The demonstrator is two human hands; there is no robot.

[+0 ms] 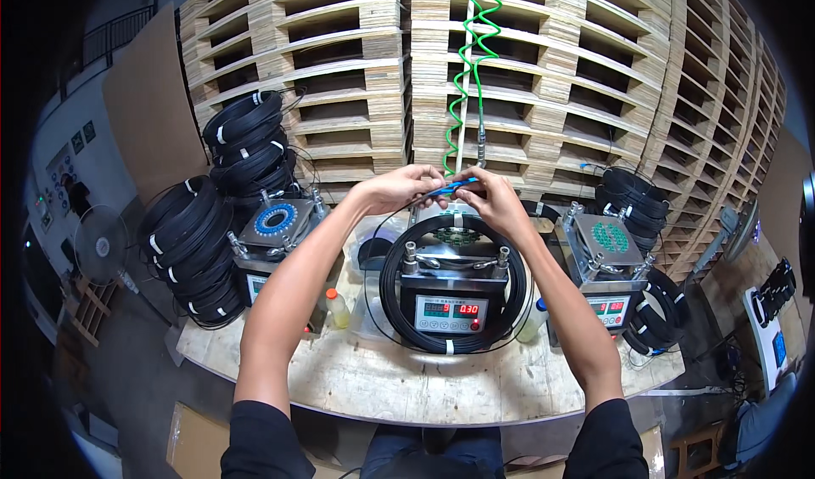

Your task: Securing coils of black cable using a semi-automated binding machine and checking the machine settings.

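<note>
My left hand (399,189) is closed, its fingertips pinching the end of a thin black cable. Close against it, my right hand (497,200) is closed on a slim blue connector-like piece (452,187) at that cable end. The fingertips hide part of the piece and its exact shape. Below both hands, a large coil of black cable (389,288), tied with white bands, hangs around the middle machine (458,288). This machine has a metal top with posts and a lit red digital display on its front.
Similar machines stand left (276,224) and right (607,245) on the wooden table (407,386). Stacked black cable coils (191,250) flank them. Small bottles (337,309) sit between. A green spiral air hose (463,71) hangs before wooden pallets (543,80). A fan (102,245) stands left.
</note>
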